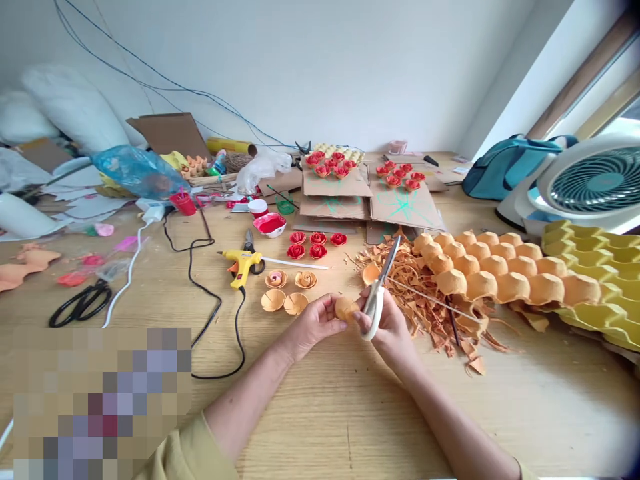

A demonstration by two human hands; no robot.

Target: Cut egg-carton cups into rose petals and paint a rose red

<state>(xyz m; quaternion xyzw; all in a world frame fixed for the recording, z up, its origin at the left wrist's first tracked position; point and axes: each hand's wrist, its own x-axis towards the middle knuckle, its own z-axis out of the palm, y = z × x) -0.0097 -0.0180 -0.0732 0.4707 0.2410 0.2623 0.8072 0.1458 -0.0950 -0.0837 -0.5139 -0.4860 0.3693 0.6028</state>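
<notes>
My left hand is closed round a small orange egg-carton cup, held just above the wooden table. My right hand grips white-handled scissors with the blades pointing up and away, right beside the cup. Behind the scissors lies a heap of orange cardboard scraps. An orange egg tray stretches to the right of the scraps. Just left of my left hand sit several cut orange paper flowers.
A yellow glue gun with black cord lies left of centre, black scissors further left. Red painted flowers and a red paint bowl sit mid-table, more on cardboard. Yellow trays and a fan stand right.
</notes>
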